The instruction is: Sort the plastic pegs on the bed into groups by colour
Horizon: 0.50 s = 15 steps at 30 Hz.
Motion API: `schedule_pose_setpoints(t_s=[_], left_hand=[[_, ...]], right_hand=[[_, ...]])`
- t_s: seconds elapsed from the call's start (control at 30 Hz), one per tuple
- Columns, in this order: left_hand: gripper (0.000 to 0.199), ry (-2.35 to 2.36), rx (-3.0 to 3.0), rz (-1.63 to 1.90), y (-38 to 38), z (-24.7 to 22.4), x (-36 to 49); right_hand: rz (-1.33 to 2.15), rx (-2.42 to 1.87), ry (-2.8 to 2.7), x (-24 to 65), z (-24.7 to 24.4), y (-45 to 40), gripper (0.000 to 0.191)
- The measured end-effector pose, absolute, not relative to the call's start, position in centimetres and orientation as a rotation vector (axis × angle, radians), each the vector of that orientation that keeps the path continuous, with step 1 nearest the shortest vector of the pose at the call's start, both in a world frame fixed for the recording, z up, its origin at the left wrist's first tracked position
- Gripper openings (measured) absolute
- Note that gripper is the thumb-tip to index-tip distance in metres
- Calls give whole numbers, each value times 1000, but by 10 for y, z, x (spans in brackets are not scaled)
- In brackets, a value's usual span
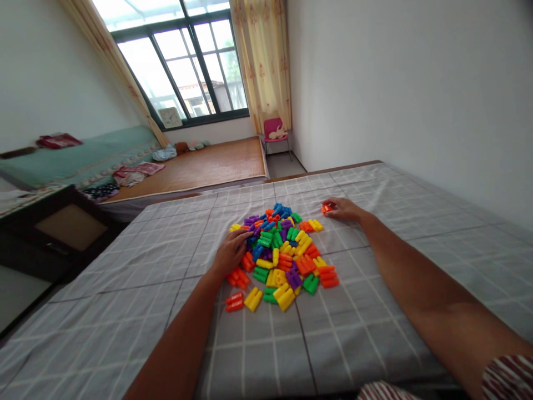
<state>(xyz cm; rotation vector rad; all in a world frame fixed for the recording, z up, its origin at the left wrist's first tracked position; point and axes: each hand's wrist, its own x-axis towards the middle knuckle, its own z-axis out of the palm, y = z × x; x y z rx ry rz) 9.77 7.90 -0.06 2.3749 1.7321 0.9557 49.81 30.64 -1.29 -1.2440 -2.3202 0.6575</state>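
A heap of plastic toy building blocks [283, 244] in orange, yellow, green, blue and purple lies on a grey checked sheet. At the heap's left edge rests my left hand [231, 250], its fingers stretched over the blocks near a purple one; it is open, and its fingertips are partly lost among the pieces. My right hand [343, 209] is beyond the heap's far right side, with thumb and fingers closed on an orange block [327, 209] low over the sheet. Closer to me, an orange-red block [234, 302] and a yellow block [253, 299] lie at the heap's near left.
The checked sheet [366, 333] spreads around the heap up to a white wall [400, 83] on the right. Past its far edge are a mat-covered bed [216, 161] and a pink chair [273, 128]. A dark cabinet [54, 244] stands at left.
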Motion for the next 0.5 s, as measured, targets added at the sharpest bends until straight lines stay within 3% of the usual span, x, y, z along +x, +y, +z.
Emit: schedule_pose_setpoints(t_s=[0.13,0.3,0.5], left_hand=[[38,1721,2381,951,79,0,98],[38,1731,2373,945,79,-1,97],[39,1714,2370,960,79,-2,97]], right_hand=[[503,-1192,-2341,490,3,303,50],[925,-894,-2616,466,24,279,52],[938,-971,-2637,458,25,270,41]])
